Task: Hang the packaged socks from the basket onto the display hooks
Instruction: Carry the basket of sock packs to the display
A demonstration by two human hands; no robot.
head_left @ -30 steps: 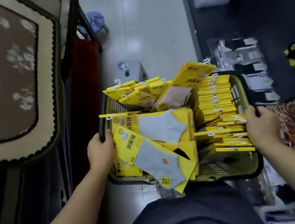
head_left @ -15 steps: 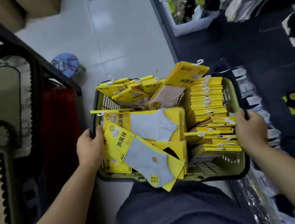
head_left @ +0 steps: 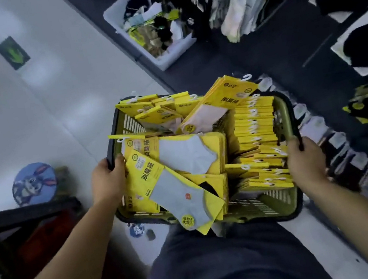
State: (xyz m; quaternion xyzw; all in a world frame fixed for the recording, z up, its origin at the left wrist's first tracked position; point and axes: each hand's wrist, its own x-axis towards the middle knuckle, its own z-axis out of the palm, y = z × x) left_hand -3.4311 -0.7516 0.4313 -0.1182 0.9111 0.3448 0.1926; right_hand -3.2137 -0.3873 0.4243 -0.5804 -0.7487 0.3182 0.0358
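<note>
A green plastic basket (head_left: 266, 208) with black handles hangs in front of my body, carried above the floor. Several yellow sock packages (head_left: 257, 141) with small white hooks fill it; one with a grey sock (head_left: 177, 191) lies on top and sticks out over the near rim. My left hand (head_left: 106, 179) grips the basket's left handle. On the other side my right hand (head_left: 304, 159) grips the right handle. Display racks of hanging socks (head_left: 242, 0) stand at the upper right; their hooks are too blurred to make out.
A white bin (head_left: 160, 60) of loose socks sits on the dark floor by the racks. A small round stool (head_left: 33, 182) with a rabbit picture stands on the pale tiles at left, beside a dark shelf edge (head_left: 24, 212). Bagged socks (head_left: 340, 149) lie right of the basket.
The view has swung right toward the sock racks while both hands keep holding the basket; the patterned cushions at left have dropped out of sight and the white bin is closer.
</note>
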